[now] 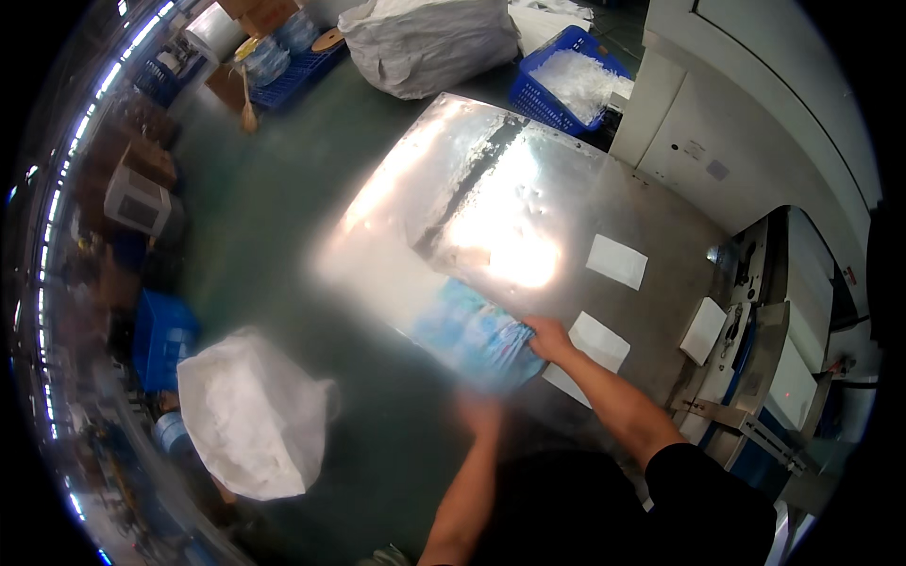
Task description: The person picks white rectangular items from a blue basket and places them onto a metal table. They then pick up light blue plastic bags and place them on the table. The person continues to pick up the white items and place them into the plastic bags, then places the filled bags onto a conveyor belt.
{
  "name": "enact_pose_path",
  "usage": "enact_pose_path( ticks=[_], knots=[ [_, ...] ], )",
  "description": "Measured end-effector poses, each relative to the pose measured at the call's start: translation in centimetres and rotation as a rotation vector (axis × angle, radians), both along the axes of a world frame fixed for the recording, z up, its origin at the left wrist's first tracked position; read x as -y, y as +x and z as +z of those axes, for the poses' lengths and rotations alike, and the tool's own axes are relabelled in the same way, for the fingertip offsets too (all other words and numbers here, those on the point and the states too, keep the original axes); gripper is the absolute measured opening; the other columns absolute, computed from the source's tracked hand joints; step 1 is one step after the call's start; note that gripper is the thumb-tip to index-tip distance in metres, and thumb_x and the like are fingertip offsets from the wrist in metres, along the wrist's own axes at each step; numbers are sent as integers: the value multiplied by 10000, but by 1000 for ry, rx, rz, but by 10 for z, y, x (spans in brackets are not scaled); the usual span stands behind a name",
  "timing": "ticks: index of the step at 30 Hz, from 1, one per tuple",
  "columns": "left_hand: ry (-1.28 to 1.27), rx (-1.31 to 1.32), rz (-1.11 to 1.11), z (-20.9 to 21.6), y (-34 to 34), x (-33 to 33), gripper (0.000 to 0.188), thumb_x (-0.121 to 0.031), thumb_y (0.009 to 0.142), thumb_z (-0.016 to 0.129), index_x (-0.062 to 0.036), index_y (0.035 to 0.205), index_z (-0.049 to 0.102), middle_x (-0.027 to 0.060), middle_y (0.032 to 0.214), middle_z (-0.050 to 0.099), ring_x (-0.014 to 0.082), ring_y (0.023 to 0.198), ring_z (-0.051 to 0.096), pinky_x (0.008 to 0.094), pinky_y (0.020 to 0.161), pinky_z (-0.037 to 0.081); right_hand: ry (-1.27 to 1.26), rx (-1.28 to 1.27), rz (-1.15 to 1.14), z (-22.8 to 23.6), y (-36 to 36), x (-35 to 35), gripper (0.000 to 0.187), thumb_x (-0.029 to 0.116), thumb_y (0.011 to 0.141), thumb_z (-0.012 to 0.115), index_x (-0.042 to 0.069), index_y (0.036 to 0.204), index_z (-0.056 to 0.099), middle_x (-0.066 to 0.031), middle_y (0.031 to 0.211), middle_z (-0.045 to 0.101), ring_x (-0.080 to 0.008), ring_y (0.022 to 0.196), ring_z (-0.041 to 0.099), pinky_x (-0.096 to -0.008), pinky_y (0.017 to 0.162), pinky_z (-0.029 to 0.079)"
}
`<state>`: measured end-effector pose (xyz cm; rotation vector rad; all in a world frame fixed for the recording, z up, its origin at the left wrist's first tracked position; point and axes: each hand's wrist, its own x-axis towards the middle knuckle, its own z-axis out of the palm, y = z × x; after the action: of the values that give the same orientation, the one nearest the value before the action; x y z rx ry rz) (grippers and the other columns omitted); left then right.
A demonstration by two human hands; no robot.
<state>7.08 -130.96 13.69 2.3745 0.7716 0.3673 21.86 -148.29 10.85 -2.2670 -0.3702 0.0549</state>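
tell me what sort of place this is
Probably a factory or workshop floor: a large pale machine stands by a shiny metal table, with big white sacks around it.

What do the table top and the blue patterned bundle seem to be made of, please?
Table top: probably metal, shiny but worn: strong glare, scuffed patches. Blue patterned bundle: perhaps thin plastic film or fabric, finish unclear through blur; it creases at the right hand.

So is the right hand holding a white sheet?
No, the right hand grips the edge of the blue patterned bundle.
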Motion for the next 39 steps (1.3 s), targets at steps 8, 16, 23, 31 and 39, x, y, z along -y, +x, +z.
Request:
enact_pose_path(
  ticks=[8,16,23,31,39],
  knots=[
    [-215,-134,-46,-5,-2,3,463,-206,874,651,97,1213,562,333,1248,581,469,1188,548,518,1013,422,-69,49,-70,17,7,-1,214,269,819,645,151,986,709,-169,977,707,-386,957,659,-477,815,523],
    [-241,-362,88,-35,-4,14,337,-222,882,637,43,1089,645,256,1104,659,405,1008,640,499,882,488,-412,-221,-62,52,0,-9,247,271,849,645,118,1034,701,-160,999,712,-392,962,664,-490,810,525],
    [368,-575,-459,-70,-33,23,144,-189,862,638,-73,859,723,143,867,698,312,843,679,440,680,514,-378,-63,-11,42,6,-12,229,321,860,620,146,971,716,-145,964,724,-385,935,680,-496,788,534],
    [-68,-298,-756,97,2,83,173,-224,921,581,-78,902,672,154,932,671,336,839,650,480,698,518,-645,-330,-81,45,5,-18,248,248,889,525,176,960,752,-135,992,730,-378,958,685,-488,797,542],
    [197,-179,-1059,109,24,57,183,-207,876,587,-66,902,700,158,957,670,342,919,605,481,811,464,-627,-413,-41,38,15,-5,266,247,900,523,180,1022,750,-156,1065,717,-384,990,676,-493,828,534]
  ],
)
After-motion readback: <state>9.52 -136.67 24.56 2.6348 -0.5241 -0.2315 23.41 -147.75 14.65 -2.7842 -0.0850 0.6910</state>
